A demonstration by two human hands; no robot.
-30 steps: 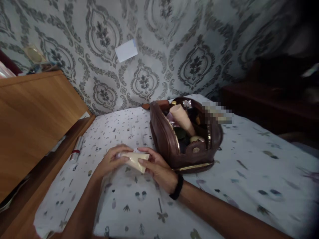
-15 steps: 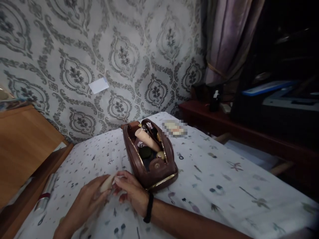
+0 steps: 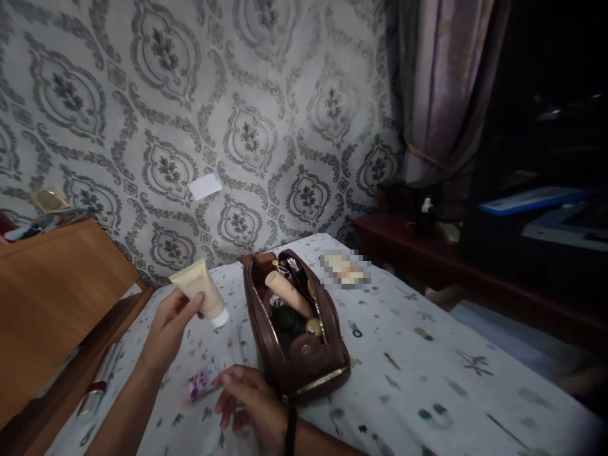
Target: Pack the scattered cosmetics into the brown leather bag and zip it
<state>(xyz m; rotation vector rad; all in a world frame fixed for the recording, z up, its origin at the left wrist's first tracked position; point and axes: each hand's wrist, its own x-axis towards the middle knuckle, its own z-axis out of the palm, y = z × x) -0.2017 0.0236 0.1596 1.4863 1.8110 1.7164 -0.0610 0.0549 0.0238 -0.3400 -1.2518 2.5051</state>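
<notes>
My left hand (image 3: 178,316) is raised over the bed, closed around a cream-coloured squeeze tube (image 3: 205,294) with a white cap pointing down to the right. My right hand (image 3: 249,399), with a dark band at the wrist, is low in front of the bag, its fingers loosely bent and apart. Its fingertips overlap the edge of a purple-and-white tube (image 3: 202,385), slightly blurred. Beside them stands a brown toiletry bag (image 3: 316,373), unzipped. Inside it lie a peach-coloured tube (image 3: 289,294), a round olive-coloured item (image 3: 313,327) and other small things.
The patterned white bedsheet (image 3: 394,411) spreads underneath. A silver cylinder with a red band (image 3: 99,383) lies at the left, beside a wooden cabinet (image 3: 61,272). A blurred-out flat item (image 3: 346,269) rests beyond the bag. A dark red shelf (image 3: 380,228) runs along the right.
My left hand has lifted up and away from my right hand with the cream tube. The purple-and-white tube now shows by my right hand. The view has shifted slightly.
</notes>
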